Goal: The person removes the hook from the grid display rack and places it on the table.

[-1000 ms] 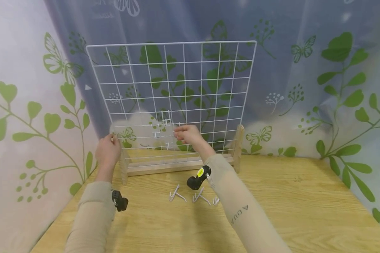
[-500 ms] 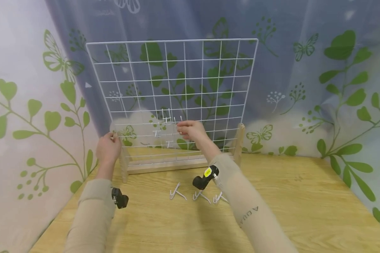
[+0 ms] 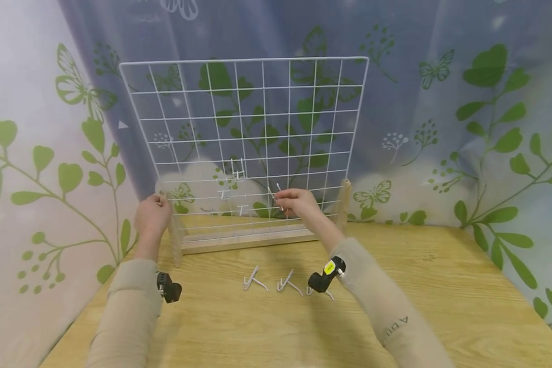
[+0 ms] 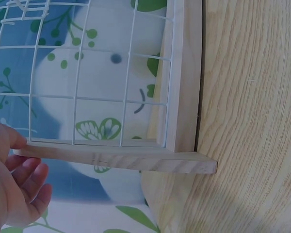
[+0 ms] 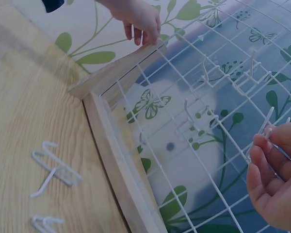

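A white wire grid panel stands upright in a wooden stand. My left hand pinches the top of the stand's left wooden post between thumb and fingers. In front of the grid, right of its hung hooks, my right hand pinches a white wire hook. The fingers partly hide this hook, and I cannot tell whether it touches the grid. Several white hooks hang on the lower middle of the panel, among them an upper hook and a lower hook.
On the table in front of the stand lie three white hooks: a left hook, a middle hook and a right hook partly hidden by the wrist camera. A leaf-patterned curtain hangs behind.
My right hand has moved right along the front of the grid, away from the hung hooks, with the hook in its fingers. The left hand has stayed on the post.
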### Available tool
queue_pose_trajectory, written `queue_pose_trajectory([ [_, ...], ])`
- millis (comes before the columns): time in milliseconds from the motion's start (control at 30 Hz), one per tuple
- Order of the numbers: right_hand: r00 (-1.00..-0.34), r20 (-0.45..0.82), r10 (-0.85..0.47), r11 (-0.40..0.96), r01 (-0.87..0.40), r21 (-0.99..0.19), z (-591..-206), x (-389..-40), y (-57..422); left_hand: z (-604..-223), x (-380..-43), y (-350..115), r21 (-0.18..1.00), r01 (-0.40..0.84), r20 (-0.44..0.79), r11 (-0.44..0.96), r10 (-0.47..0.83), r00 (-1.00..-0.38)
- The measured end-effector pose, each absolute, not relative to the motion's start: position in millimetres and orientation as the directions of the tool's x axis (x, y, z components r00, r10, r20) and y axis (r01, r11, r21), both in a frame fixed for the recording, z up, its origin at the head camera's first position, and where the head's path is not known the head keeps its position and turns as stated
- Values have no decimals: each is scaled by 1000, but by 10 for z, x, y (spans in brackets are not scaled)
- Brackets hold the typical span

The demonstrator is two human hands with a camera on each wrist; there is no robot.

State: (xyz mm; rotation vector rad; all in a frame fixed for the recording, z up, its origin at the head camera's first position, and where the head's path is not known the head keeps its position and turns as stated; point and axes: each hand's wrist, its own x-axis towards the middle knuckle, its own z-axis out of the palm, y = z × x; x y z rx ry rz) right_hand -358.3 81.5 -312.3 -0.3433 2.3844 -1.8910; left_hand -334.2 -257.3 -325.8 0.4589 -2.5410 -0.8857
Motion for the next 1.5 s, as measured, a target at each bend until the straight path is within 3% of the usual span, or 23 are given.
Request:
queue_pose_trajectory([
  [700,-949,90,-301,203,-156,-967,-3508,-3300,1495,-3275,-3318,-2600,626,-171,264,761,-413,-872],
  [1500,-974,47,-222,398,-134,-908,-3947,-3203,2118,-3263,-3315,-2572,605,-178,248,776,-396,-884],
])
